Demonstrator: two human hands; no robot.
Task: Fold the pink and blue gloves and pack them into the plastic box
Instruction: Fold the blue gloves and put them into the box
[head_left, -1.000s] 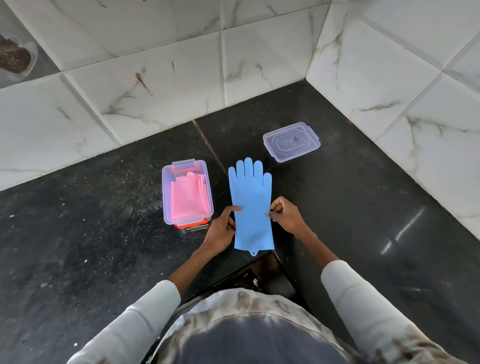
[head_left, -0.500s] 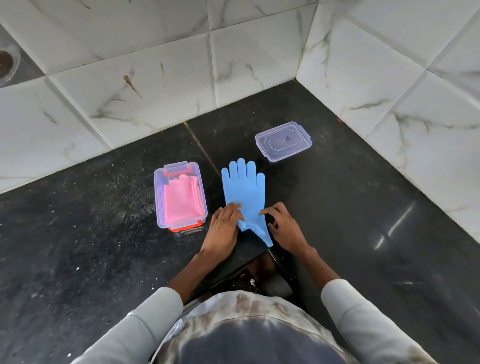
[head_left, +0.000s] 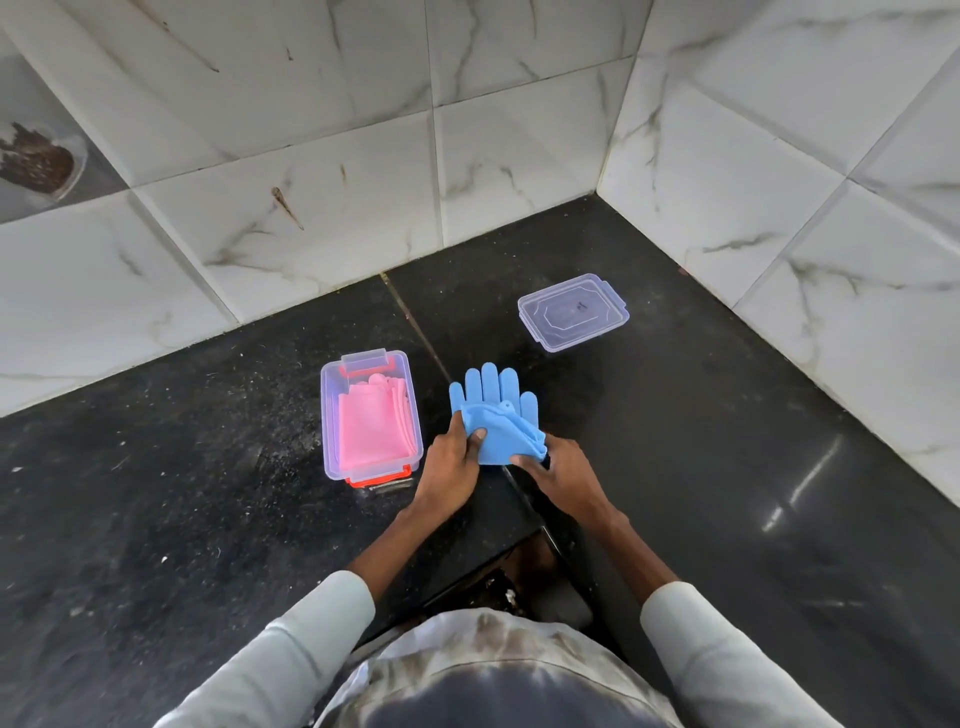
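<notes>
Blue glove (head_left: 493, 415) cuff now folded forward, pinched by both hands' fingertips (head_left: 480, 434)

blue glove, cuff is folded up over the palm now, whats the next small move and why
Probably press the fold flat. On the soft blue rubber glove, the cuff end lies bunched over the palm, pinched by the left hand and right hand, fingers still sticking out. The clear plastic box already holds folded pink gloves.

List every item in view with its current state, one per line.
Blue glove: on the counter, cuff end folded up over the palm, fingers flat.
Pink glove: folded, inside the box.
Plastic box: open.
Lid: off, lying apart on the counter.
Left hand: gripping the fold.
Right hand: gripping the fold.
</notes>
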